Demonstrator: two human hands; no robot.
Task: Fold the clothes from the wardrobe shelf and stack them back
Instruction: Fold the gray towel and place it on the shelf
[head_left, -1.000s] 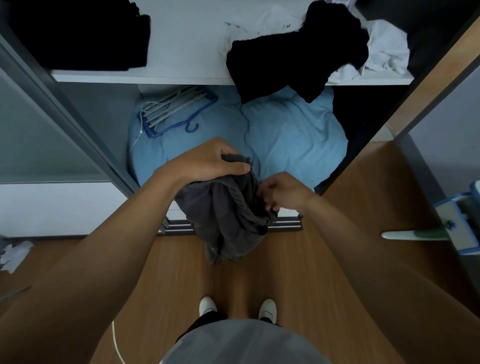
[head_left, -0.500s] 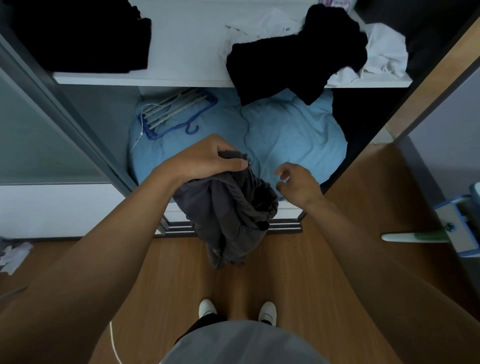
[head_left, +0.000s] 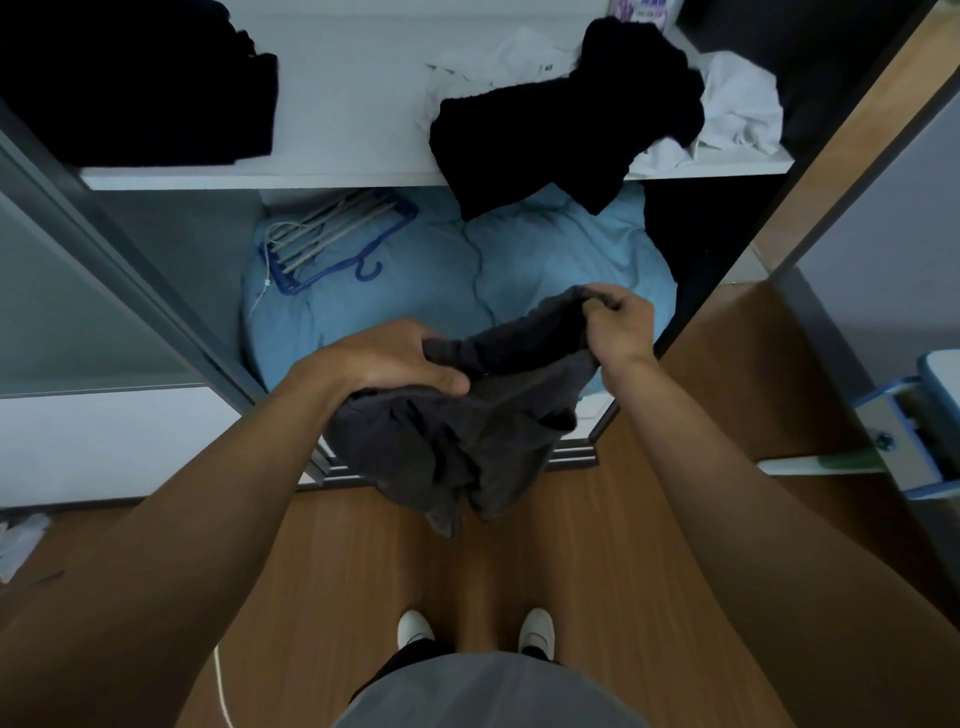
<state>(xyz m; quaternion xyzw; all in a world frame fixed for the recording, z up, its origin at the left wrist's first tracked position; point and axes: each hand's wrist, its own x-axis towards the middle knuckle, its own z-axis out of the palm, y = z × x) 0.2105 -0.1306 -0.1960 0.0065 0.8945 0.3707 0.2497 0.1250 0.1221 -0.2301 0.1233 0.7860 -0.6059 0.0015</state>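
1. The left hand (head_left: 395, 358) grips a bunched part of a dark grey garment (head_left: 467, 441), fingers curled over it.
2. The right hand (head_left: 621, 327) pinches an edge of the same garment and holds it up and out to the right. A strip of cloth stretches between the hands and the rest hangs crumpled above the wooden floor (head_left: 519, 561), in front of the wardrobe.
3. This piece is not yet folded; it looks as if it is only being opened out.
4. On the white shelf (head_left: 353, 93), a dark stack (head_left: 140, 78) at the left appears folded.
5. Left to do, I judge: a black garment (head_left: 561, 119) drooping over the shelf's front edge, and the white clothes (head_left: 737, 114) around it.
6. Below the shelf lies pale blue bedding (head_left: 415, 291) with a blue hanger (head_left: 337, 239) on it.
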